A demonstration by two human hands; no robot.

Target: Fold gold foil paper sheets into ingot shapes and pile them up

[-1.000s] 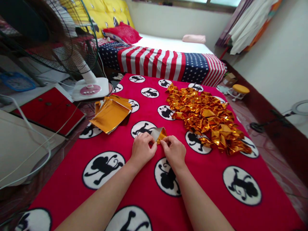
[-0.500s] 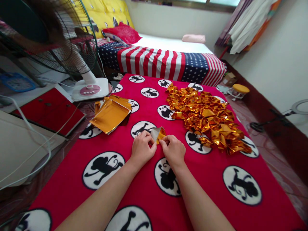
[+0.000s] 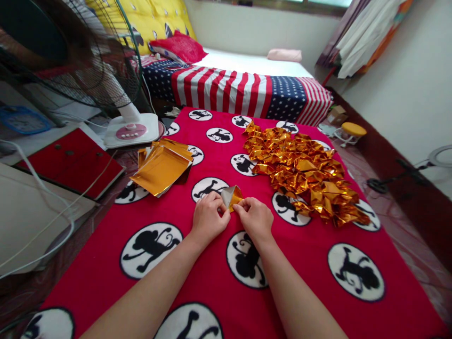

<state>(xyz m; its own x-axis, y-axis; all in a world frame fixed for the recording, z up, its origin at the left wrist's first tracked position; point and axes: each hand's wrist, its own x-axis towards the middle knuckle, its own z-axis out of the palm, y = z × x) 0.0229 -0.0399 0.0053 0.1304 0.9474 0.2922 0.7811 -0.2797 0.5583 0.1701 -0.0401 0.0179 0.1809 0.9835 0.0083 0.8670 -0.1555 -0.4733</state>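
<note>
A partly folded sheet of gold foil paper (image 3: 231, 196), its pale grey back showing on the left, sits low over the red cloth. Its left edge is pinched between the thumb and fingers of my left hand (image 3: 210, 215). On the other side, my right hand (image 3: 254, 217) grips the lower right corner the same way. To the left lies a stack of flat gold foil sheets (image 3: 162, 168). A large heap of folded gold foil pieces (image 3: 303, 172) spreads over the cloth at the right.
The red cloth (image 3: 296, 263) with monkey circles covers the table. A fan (image 3: 132, 127) stands at the left, beside a red panel (image 3: 70, 162) and white cables. Behind is a bed (image 3: 226, 89) with a flag-patterned cover. A yellow stool (image 3: 353, 129) stands on the floor at the right.
Almost nothing differs. Both hands keep their pinch on the foil paper, and the right hand has shifted very slightly to the right.
</note>
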